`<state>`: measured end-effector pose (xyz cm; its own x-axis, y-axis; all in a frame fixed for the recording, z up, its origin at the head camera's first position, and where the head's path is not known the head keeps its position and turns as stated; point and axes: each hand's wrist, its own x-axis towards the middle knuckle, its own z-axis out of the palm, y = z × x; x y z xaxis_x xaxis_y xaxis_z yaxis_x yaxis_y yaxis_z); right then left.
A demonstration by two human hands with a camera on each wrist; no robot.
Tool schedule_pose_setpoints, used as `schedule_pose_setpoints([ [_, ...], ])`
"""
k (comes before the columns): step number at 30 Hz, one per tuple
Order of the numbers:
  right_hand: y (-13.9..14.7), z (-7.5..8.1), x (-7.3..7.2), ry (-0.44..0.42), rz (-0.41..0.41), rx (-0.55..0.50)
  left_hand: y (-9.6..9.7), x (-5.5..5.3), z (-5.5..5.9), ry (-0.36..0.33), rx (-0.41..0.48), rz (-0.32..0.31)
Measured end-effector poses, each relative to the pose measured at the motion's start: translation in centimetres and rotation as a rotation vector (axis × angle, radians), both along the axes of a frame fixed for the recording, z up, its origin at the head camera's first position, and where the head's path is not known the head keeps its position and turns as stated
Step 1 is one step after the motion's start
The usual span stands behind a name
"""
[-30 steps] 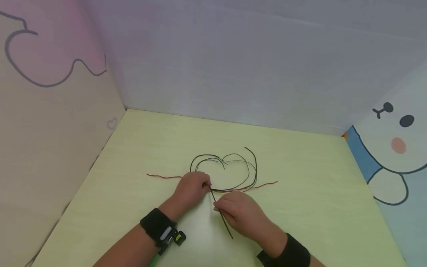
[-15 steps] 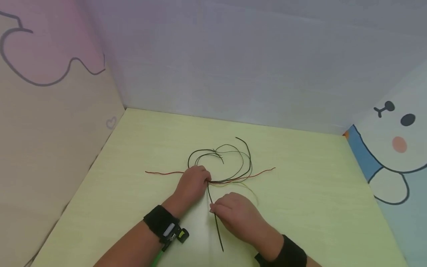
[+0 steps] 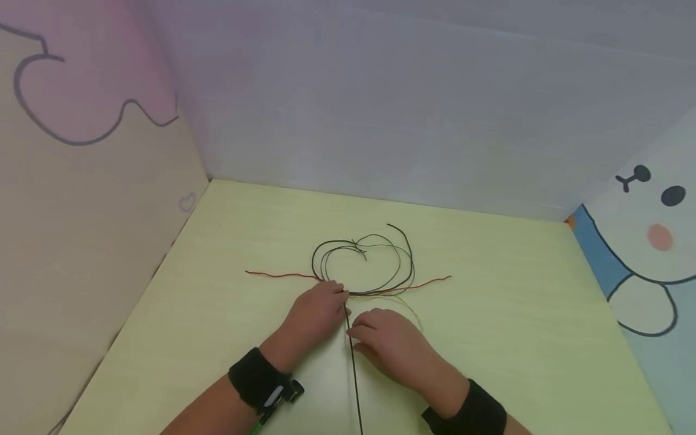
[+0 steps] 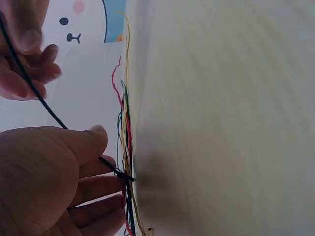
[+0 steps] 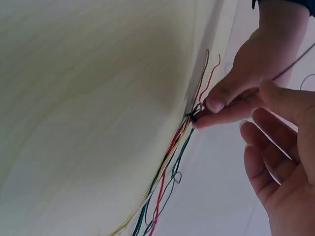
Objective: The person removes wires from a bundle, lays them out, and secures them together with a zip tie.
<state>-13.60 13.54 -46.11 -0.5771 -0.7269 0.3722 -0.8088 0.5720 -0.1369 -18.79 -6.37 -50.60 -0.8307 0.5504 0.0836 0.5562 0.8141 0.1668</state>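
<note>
A black cord (image 3: 354, 377) runs from a bundle of wires (image 3: 375, 294) toward the table's near edge. It is knotted round the bundle, and the knot (image 4: 122, 175) shows in the left wrist view. My left hand (image 3: 319, 311) pinches the cord beside the knot between thumb and finger, its other fingers against the bundle. Dark green, red and yellow strands make up the bundle; several thin dark ones loop on its far side. My right hand (image 3: 394, 347) is at the cord lower down, thumb and fingers apart, the thumb close to or touching it.
The pale yellow table (image 3: 516, 314) spreads round the hands. Behind it stands a plain pale wall (image 3: 391, 121), with printed panels at the left and right. Red wire ends (image 3: 277, 275) stick out to the left of the bundle.
My right hand's pinch on the black cord has loosened and its fingers have parted. The cord's free end now reaches farther toward me. My left hand stays at the bundle.
</note>
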Motion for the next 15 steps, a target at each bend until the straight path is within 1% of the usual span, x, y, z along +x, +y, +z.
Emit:
schedule_pose_setpoints([
  [1,0.3,0.0,-0.2,-0.041,-0.051,0.018,-0.1,0.1,0.0,-0.01,-0.01,0.0],
  [3,0.9,-0.1,-0.7,-0.085,-0.163,0.044,-0.3,0.3,0.0,-0.027,-0.023,-0.006],
  [8,2.4,0.3,-1.2,-0.096,-0.435,0.083,-0.6,0.6,0.3,-0.043,-0.081,-0.036],
  [11,3.4,0.4,-1.0,-0.121,-0.561,0.077,-0.8,0.8,0.3,-0.059,-0.118,-0.047],
  [13,4.1,0.5,-0.9,-0.144,-0.628,0.056,-1.1,1.0,0.2,-0.072,-0.115,-0.045],
  [15,4.8,0.7,-0.8,-0.164,-0.675,0.03,-1.5,1.1,0.3,-0.074,-0.082,-0.037],
])
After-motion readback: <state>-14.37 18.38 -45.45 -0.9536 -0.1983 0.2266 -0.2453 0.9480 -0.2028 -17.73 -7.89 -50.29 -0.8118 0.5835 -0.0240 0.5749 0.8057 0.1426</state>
